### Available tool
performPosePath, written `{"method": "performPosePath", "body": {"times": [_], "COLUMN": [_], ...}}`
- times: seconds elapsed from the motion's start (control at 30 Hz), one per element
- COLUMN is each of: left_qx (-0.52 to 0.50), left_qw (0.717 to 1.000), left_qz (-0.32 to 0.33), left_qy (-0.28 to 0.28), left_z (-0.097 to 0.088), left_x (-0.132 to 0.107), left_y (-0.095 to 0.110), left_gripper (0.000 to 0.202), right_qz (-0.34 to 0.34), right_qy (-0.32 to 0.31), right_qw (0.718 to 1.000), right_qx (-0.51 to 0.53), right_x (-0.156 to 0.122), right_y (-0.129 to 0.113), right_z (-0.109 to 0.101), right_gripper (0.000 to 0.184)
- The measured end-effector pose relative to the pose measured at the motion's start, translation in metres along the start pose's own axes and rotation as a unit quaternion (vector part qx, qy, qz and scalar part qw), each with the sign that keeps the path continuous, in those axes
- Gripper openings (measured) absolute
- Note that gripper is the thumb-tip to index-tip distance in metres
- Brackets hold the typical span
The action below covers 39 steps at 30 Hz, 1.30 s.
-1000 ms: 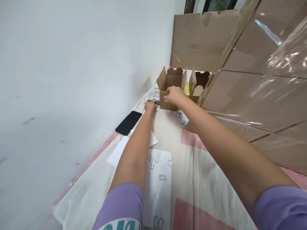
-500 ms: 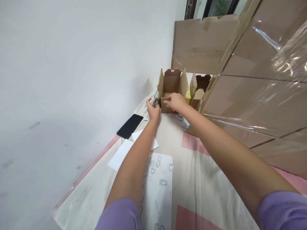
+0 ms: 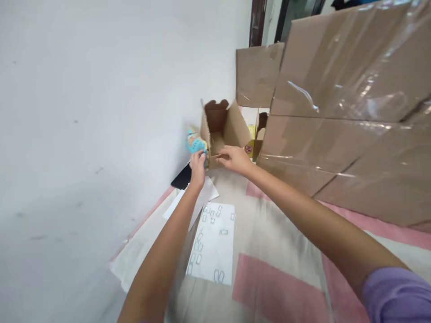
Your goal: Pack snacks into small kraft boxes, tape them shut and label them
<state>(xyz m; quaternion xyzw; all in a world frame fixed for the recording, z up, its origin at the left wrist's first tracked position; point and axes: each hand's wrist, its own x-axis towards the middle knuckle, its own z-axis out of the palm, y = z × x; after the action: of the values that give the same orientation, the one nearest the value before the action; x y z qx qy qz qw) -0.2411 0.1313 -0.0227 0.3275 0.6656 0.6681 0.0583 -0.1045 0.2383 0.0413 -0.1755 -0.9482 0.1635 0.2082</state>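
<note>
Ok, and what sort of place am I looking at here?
Probably an indoor corner used as a workspace, perhaps at home: there's a pink-patched cloth, a sheet of drawings lying on it, and large cardboard panels along the right.

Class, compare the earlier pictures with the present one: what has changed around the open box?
The open box has shifted leftward, closer to the drawing sheet. The left hand, a fist a second ago, now touches the blue packet. The right hand stayed at the box's near edge.

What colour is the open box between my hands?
The open box is brown cardboard, darker inside at the back; it shows best in the head view.
</note>
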Motion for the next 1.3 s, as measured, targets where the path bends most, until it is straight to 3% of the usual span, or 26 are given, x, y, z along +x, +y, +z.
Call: {"method": "performPosePath", "body": {"times": [0.1, 0.2, 0.27, 0.4, 0.47, 0.53, 0.67, 0.83, 0.9, 0.97, 1.03, 1.07, 1.2, 1.3], "left_qx": [0.052, 0.147, 0.173, 0.151, 0.122, 0.076, 0.014, 0.023, 0.066, 0.148, 0.249, 0.297, 0.403, 0.446], "left_qw": [0.998, 0.98, 0.973, 0.972, 0.971, 0.964, 0.938, 0.924, 0.92, 0.915, 0.891, 0.873, 0.796, 0.753], "left_qz": [0.045, 0.132, 0.151, 0.073, 0.027, 0.011, 0.02, 0.034, 0.108, 0.216, 0.277, 0.285, 0.273, 0.247], "left_qy": [0.014, 0.018, -0.038, -0.162, -0.202, -0.254, -0.347, -0.379, -0.372, -0.308, -0.259, -0.263, -0.36, -0.416], "left_z": [-0.039, -0.05, -0.041, -0.009, 0.007, 0.02, 0.036, 0.024, 0.014, 0.006, 0.003, 0.003, 0.009, 0.01], "left_x": [-0.083, -0.197, -0.281, -0.426, -0.471, -0.496, -0.509, -0.493, -0.474, -0.446, -0.415, -0.4, -0.362, -0.359], "left_y": [0.034, 0.074, 0.095, 0.117, 0.123, 0.128, 0.141, 0.146, 0.145, 0.146, 0.15, 0.153, 0.161, 0.157], "left_gripper": [0.045, 0.051, 0.054, 0.056, 0.054, 0.046, 0.03, 0.054, 0.052, 0.048, 0.051, 0.055, 0.069, 0.052], "right_qz": [-0.081, -0.159, -0.179, -0.148, -0.109, -0.069, -0.011, 0.005, 0.023, 0.063, 0.099, 0.108, 0.105, 0.103], "right_qy": [-0.025, -0.073, -0.121, -0.206, -0.226, -0.238, -0.227, -0.122, -0.079, -0.03, 0.018, 0.036, 0.057, 0.043], "right_qw": [0.993, 0.972, 0.962, 0.956, 0.957, 0.958, 0.973, 0.99, 0.994, 0.997, 0.995, 0.993, 0.992, 0.994], "right_qx": [0.084, 0.156, 0.17, 0.146, 0.149, 0.142, 0.045, -0.071, -0.067, -0.038, 0.001, 0.017, 0.025, 0.011], "right_x": [-0.049, -0.124, -0.185, -0.303, -0.349, -0.383, -0.421, -0.433, -0.429, -0.422, -0.416, -0.413, -0.417, -0.428], "right_y": [-0.026, -0.037, -0.037, -0.031, -0.027, -0.023, -0.012, -0.007, -0.006, -0.003, 0.002, 0.004, 0.008, 0.007], "right_z": [-0.031, -0.077, -0.111, -0.169, -0.187, -0.197, -0.198, -0.177, -0.167, -0.16, -0.156, -0.157, -0.168, -0.172], "right_gripper": [0.025, 0.025, 0.027, 0.032, 0.032, 0.033, 0.038, 0.049, 0.05, 0.048, 0.043, 0.04, 0.036, 0.041]}}
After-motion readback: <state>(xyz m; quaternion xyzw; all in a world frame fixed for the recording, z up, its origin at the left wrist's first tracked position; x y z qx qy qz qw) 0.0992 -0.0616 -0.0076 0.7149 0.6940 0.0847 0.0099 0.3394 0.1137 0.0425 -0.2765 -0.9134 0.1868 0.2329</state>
